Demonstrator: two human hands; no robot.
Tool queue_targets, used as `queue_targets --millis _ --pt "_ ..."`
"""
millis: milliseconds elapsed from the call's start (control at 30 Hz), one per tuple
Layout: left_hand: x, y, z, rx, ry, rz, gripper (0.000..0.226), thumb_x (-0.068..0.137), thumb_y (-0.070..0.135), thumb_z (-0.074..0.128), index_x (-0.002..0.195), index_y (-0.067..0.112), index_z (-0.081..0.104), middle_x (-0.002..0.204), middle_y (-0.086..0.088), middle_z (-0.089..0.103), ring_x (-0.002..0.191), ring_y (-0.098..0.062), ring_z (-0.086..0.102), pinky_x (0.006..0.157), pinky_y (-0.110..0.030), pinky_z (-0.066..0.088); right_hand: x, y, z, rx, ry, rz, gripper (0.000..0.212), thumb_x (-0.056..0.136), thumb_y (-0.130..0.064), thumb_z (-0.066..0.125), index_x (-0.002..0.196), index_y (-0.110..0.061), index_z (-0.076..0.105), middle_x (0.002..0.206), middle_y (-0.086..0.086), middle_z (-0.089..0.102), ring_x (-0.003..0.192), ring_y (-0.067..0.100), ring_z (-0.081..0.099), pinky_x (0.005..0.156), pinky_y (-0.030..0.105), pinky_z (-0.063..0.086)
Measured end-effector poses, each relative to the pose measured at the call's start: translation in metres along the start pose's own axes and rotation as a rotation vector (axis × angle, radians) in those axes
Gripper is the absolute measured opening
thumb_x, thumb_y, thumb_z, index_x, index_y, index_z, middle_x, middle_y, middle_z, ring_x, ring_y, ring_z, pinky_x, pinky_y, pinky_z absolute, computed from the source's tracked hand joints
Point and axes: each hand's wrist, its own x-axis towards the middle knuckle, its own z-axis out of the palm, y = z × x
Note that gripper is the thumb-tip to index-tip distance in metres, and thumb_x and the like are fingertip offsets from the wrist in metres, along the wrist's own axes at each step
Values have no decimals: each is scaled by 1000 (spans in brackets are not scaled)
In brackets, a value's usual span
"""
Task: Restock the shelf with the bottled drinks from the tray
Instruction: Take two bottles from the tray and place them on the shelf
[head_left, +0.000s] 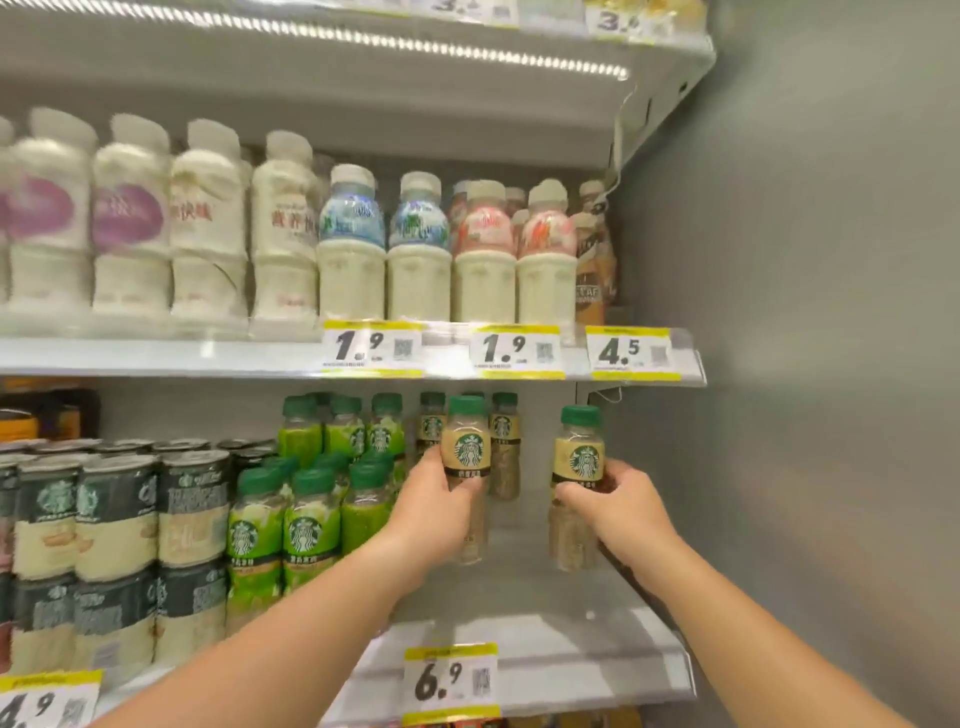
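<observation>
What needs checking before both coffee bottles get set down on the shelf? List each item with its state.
1. Left hand has a firm hold on the left coffee bottle: ok, fingers wrap its middle.
2. Right hand has a firm hold on the right coffee bottle: ok.
3. Both bottles upright, green caps up: ok.
4. Bare shelf floor under the bottles: ok, open space at right front.
5. Clearance from the green-label bottles to the left: ok, apart.
6. Labels match the two coffee bottles behind: ok.
7. Bottles match the 6.9 price tag: cannot tell.
</observation>
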Motion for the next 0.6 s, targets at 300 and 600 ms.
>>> queue_targets --millis 300,600 --pt "67 -13 15 46 84 -52 31 98 13 55 128 13 47 126 -8 55 113 -24 53 95 -32 39 77 0 23 -32 32 -5 22 76 -24 75 93 -28 62 89 -8 70 81 10 65 61 26 47" --pt "87 -56 34 -73 154 -42 45 96 0 48 136 20 40 122 -3 55 114 -21 52 99 -34 41 102 33 53 -41 19 -3 29 77 -20 74 102 -25 59 90 -4 70 74 7 66 52 19 48"
